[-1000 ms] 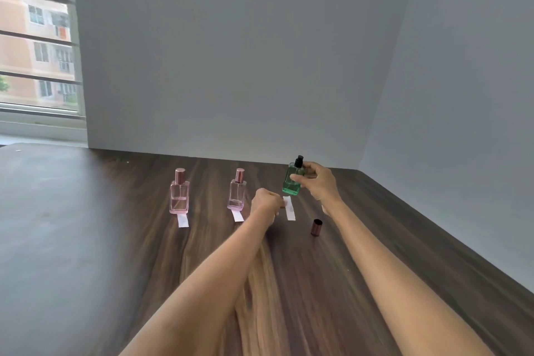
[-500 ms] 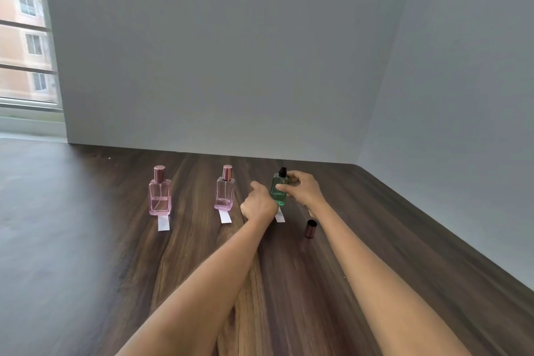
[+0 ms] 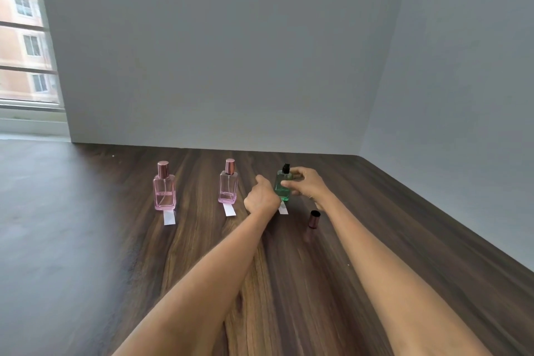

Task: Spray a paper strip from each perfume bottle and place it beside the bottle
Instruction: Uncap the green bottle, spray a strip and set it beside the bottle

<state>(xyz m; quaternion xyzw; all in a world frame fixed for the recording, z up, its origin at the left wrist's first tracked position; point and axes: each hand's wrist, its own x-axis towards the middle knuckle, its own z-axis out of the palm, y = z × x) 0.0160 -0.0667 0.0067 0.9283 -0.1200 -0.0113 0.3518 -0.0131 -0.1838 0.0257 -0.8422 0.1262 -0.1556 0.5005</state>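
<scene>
Presently, on the wooden table [image 3: 115, 240], in a row from left to right:

Item 1, pink bottle [image 3: 164, 192], capped, upright; white strip [image 3: 169, 217] lying just in front of it.

Item 2, paler pink bottle [image 3: 228, 189], capped, upright; strip [image 3: 230, 209] touching its base on the near side.

Item 3, green bottle [image 3: 282, 187], black spray head bare. A second ago it was held tilted above the table; it now stands at table level in line with the others. The right hand [image 3: 307, 186] is closed around its upper body, thumb and fingers on either side. Its strip [image 3: 283, 209] lies just in front, partly covered by the left hand [image 3: 261, 196], which is loosely curled beside the bottle; whether its fingers pinch the paper cannot be told.

Item 4, dark cap [image 3: 313, 219], upright, standing apart near the right wrist.

Assessment: all three strips appear placed, so spraying looks complete. The loose cap probably belongs on the green bottle, a tidy-up rather than a required step.
</scene>
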